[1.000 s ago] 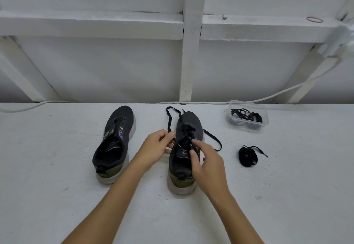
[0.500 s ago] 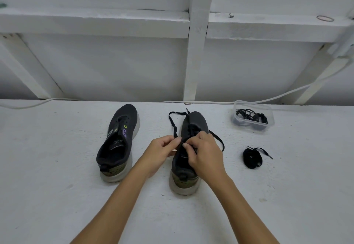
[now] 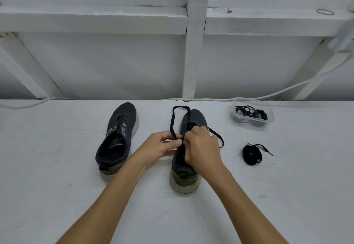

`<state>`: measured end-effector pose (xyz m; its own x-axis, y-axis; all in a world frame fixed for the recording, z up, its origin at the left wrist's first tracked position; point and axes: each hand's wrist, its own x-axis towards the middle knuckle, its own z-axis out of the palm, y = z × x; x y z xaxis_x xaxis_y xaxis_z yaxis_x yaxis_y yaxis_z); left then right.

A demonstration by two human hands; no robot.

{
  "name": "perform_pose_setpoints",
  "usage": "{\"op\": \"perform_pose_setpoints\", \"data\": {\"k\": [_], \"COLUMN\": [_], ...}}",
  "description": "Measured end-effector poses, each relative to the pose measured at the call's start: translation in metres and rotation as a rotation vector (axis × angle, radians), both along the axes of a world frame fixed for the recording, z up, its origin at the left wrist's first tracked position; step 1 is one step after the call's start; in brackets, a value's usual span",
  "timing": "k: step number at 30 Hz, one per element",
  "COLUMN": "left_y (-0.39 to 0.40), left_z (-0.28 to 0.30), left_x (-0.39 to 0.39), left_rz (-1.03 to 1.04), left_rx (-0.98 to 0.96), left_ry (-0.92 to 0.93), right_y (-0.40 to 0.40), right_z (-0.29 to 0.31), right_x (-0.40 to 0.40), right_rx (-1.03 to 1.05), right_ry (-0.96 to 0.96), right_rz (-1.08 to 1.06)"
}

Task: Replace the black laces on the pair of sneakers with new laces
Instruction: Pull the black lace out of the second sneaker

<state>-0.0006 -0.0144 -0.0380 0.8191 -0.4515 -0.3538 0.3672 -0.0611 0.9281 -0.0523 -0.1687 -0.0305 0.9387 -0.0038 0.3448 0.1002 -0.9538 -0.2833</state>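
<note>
Over the right-hand sneaker (image 3: 186, 153), at mid-tongue: both hands meet on the black lace (image 3: 173, 126). Left hand (image 3: 162, 146) pinches the lace btw. thumb & forefinger, just left of the shoe's eyelet row. Right hand (image 3: 203, 147) is curled over the tongue area, fingertips closed on the same lace, touching the left fingertips. From the pinch the lace rises in a loop past the toe of this sneaker & back down to its front eyelets; a second run leaves the shoe on its right side & trails onto the white surface (image 3: 57, 195).

Hidden/unclear: right hand covers most of the eyelets, so how far the lacing goes cannot be told; exact finger contact is small & shadowed. Both forearms are cut off at the bottom edge.

Rel. to the right-hand sneaker: unlaced sneaker (image 3: 117, 138) lies well to its left, toe pointing away; coiled black lace (image 3: 251, 154) lies to its right, apart; clear plastic tub (image 3: 251, 112) with tangled black laces sits further right & back, near the white cable (image 3: 287, 92) along the wall.

Vs. 0.5 s ago: hands stay joined at the same spot on the shoe, right hand a bit further over the tongue; sneakers, coil & tub unmoved.
</note>
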Motion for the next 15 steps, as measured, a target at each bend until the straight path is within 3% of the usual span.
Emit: {"op": "perform_pose_setpoints", "data": {"k": [4, 8, 10, 13, 15], "left_y": [-0.002, 0.002, 0.004, 0.000, -0.004], "left_z": [0.003, 0.004, 0.001, -0.001, 0.004], "left_x": [0.002, 0.006, 0.007, 0.006, 0.002], "left_rz": [0.012, -0.027, -0.036, 0.190, 0.321], "left_rx": [0.020, 0.019, -0.005, -0.035, 0.043], "left_ry": [0.007, 0.036, 0.066, 0.108, 0.098], "right_y": [-0.003, -0.005, -0.008, -0.011, -0.018], "right_z": [-0.001, -0.003, -0.005, -0.007, -0.005], "right_x": [0.003, 0.003, 0.000, -0.013, -0.025], "right_rx": [0.009, 0.196, 0.314, 0.528, 0.753], "right_ry": [0.027, 0.203, 0.188, 0.069, 0.025], "right_rz": [0.001, 0.012, 0.046, 0.014, -0.133]}}
